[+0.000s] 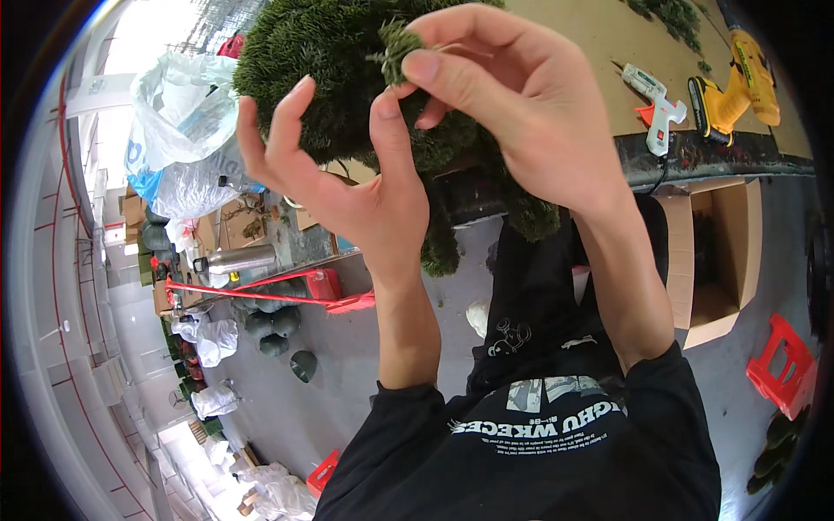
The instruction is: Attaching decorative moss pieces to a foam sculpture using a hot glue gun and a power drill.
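Observation:
My right hand (530,104) pinches a small green sprig of foliage (395,50) between thumb and fingers, near the top of the view. Just left of it is my left hand (356,182), its fingers spread apart and its thumb raised close under the sprig. I cannot tell whether that thumb touches it. Behind both hands stands a big, dense green bushy plant (304,82), its clumps hanging below the table edge. My hands hide part of it.
On the table to the right lie a white glue gun (656,108) and a yellow-black power tool (738,82). An open cardboard box (721,260) stands below. At left are a plastic bag (182,130), a metal bottle (239,260) and a red-framed thing (321,286). A red stool (786,369) sits far right.

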The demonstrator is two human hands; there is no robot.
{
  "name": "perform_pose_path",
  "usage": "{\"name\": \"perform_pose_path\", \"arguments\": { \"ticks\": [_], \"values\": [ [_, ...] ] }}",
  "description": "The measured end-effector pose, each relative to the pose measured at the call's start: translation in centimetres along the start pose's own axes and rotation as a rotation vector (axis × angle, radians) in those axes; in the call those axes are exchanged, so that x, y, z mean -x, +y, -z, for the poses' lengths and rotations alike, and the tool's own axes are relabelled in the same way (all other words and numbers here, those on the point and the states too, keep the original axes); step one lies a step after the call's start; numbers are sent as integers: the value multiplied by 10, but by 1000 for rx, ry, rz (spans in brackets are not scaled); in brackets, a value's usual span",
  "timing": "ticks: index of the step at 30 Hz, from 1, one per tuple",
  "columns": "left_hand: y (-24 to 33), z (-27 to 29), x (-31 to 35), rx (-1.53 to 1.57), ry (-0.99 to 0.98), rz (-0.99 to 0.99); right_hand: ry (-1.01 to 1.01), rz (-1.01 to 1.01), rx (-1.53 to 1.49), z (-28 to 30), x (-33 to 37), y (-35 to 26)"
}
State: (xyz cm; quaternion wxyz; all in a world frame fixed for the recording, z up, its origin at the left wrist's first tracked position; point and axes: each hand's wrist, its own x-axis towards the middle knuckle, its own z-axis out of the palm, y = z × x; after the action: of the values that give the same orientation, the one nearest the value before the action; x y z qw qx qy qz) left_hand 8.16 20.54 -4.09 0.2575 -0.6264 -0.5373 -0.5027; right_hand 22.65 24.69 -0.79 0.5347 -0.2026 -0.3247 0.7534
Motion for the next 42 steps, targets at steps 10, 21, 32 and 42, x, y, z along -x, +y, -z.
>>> {"name": "perform_pose_path", "arguments": {
  "ticks": [10,21,32,42],
  "values": [
    [-31,-1,16,53,-22,-109,-186,343,696,41,-9,37],
    [-38,-4,19,82,-20,-94,-51,502,901,14,-1,25],
    [-38,2,17,78,-59,-52,-62,511,967,3,2,16],
    [-40,-4,19,128,-5,-58,-57,505,921,4,1,20]
  ]
}}
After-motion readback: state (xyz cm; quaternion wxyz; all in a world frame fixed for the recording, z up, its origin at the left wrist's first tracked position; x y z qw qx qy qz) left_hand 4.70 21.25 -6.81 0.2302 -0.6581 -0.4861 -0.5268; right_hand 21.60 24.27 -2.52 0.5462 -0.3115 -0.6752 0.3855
